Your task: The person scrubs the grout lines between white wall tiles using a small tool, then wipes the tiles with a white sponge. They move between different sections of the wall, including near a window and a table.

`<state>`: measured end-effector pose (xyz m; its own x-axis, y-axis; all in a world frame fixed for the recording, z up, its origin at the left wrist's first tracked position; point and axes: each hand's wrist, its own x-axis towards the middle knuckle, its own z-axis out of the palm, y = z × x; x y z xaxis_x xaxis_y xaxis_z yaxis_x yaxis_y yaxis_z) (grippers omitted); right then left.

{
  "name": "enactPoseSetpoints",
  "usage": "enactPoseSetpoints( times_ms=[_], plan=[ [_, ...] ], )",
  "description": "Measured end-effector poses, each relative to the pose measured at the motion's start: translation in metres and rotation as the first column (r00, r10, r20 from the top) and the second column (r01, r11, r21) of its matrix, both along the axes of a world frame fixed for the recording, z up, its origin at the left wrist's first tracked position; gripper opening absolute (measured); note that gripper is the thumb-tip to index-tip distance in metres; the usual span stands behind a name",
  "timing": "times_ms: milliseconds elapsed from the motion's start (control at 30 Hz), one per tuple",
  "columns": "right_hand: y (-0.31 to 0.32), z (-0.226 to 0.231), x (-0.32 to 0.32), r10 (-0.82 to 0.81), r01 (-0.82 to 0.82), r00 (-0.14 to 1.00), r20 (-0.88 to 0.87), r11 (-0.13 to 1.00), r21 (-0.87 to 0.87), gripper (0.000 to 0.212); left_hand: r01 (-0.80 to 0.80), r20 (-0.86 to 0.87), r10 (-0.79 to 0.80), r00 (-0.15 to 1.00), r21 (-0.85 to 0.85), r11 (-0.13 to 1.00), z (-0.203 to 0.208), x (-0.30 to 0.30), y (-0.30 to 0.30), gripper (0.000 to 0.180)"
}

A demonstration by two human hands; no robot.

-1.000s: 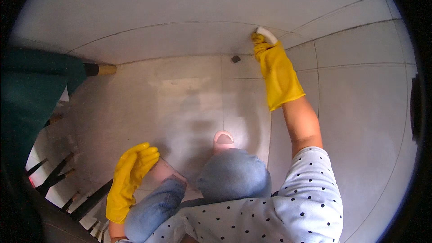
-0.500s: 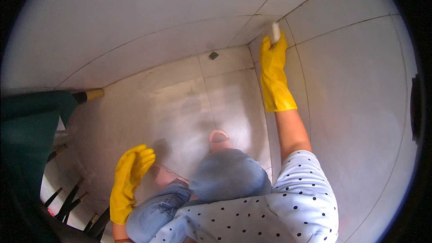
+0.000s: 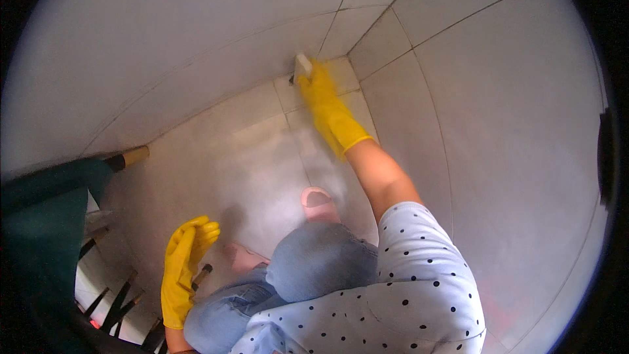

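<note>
My right hand (image 3: 319,88), in a yellow rubber glove, is closed round a small white block-shaped scrubber (image 3: 303,65). It holds the scrubber low against the far wall, where wall and floor tiles meet near the corner. The scrubber's underside is blurred. A small dark patch (image 3: 291,80) on the floor shows at its left edge. My left hand (image 3: 187,249), gloved in yellow too, hovers beside my left knee with nothing in it. Its fingers are loosely bent and its palm is not closed.
Grey tiled walls (image 3: 498,124) rise ahead and on the right, with dark joint lines. Dark green fabric (image 3: 46,223) and a pole with a tan end (image 3: 135,156) stand at left, above several thin dark legs (image 3: 118,301). My feet in pink slippers (image 3: 319,203) rest on the tiled floor (image 3: 229,151).
My right hand has moved left with the scrubber, from the right wall by the corner to the foot of the far wall. My left hand has hardly moved. The view has shifted slightly.
</note>
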<state>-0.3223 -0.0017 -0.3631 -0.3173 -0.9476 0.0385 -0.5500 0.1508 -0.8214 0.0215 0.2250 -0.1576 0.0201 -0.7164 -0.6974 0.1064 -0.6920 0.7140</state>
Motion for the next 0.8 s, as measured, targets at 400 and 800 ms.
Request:
enactPoseSetpoints(
  times_ms=[400,800],
  plan=[
    [-0.072,-0.022,-0.043,-0.418,0.461,0.672,0.611,0.882,0.096,0.018,-0.094,-0.048,0.092,0.995,-0.023,0.995,-0.009,-0.001,0.003,0.044],
    [-0.054,-0.007,-0.005,-0.329,0.429,0.786,0.523,0.9,-0.079,0.046,-0.083,-0.082,0.088,0.993,0.055,0.995,-0.026,0.018,0.006,0.048]
  ],
)
